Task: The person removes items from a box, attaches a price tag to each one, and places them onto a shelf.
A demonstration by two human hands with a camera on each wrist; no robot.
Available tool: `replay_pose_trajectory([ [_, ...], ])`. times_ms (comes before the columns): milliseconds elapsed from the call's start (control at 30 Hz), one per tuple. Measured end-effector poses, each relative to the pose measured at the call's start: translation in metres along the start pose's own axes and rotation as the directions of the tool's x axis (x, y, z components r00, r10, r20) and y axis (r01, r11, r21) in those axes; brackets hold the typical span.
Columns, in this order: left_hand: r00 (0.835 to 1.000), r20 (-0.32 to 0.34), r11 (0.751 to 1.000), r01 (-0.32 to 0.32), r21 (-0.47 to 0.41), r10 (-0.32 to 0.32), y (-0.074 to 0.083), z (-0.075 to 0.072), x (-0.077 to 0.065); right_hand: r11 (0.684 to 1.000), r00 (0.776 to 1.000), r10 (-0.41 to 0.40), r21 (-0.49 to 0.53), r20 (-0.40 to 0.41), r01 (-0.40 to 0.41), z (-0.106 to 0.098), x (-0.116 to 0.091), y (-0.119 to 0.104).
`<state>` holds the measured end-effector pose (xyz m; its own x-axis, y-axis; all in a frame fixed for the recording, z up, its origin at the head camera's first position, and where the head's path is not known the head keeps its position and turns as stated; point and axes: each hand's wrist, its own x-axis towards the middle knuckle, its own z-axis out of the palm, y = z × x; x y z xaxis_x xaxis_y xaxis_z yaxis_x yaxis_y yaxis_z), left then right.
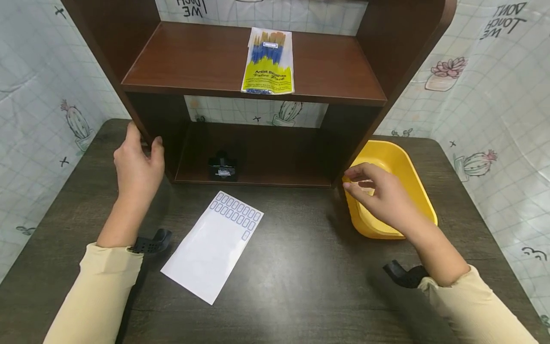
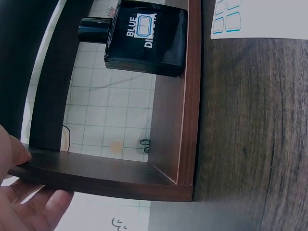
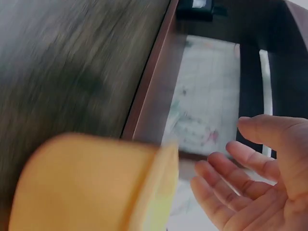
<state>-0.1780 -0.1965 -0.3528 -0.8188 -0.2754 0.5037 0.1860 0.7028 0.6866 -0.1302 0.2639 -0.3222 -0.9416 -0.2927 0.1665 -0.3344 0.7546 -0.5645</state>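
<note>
A dark brown wooden shelf stands upright on the table. My left hand grips the edge of its left side panel, thumb on the inner face and fingers round the outside in the left wrist view. My right hand is beside the lower right side panel, above the near left part of a yellow tub. Its fingers are loosely bent with nothing between them in the right wrist view. On the bottom board sits a black perfume bottle with a small blue-framed sticker on its front.
A pack of artist brushes lies on the middle board, its lower end at the front edge. On the dark table, a white sheet of blue-framed stickers lies in front of the shelf. Printed sheeting hangs around the table.
</note>
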Motion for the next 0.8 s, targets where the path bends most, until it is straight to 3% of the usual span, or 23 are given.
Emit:
replay_pose_trajectory([
  [267, 1.0, 0.003, 1.0, 0.002, 0.001, -0.002, 0.0, -0.001, 0.001, 0.989, 0.991, 0.13, -0.08, 0.042, -0.126, -0.034, 0.011, 0.021],
  [567, 1.0, 0.01, 1.0, 0.012, 0.005, -0.012, 0.0, -0.002, -0.001, 0.978, 0.984, 0.137, -0.17, 0.113, -0.117, -0.051, 0.029, 0.046],
  [800, 1.0, 0.023, 1.0, 0.01, 0.009, -0.01, 0.0, -0.002, -0.002, 0.963, 0.957, 0.208, -0.213, 0.202, -0.164, -0.066, 0.043, 0.069],
])
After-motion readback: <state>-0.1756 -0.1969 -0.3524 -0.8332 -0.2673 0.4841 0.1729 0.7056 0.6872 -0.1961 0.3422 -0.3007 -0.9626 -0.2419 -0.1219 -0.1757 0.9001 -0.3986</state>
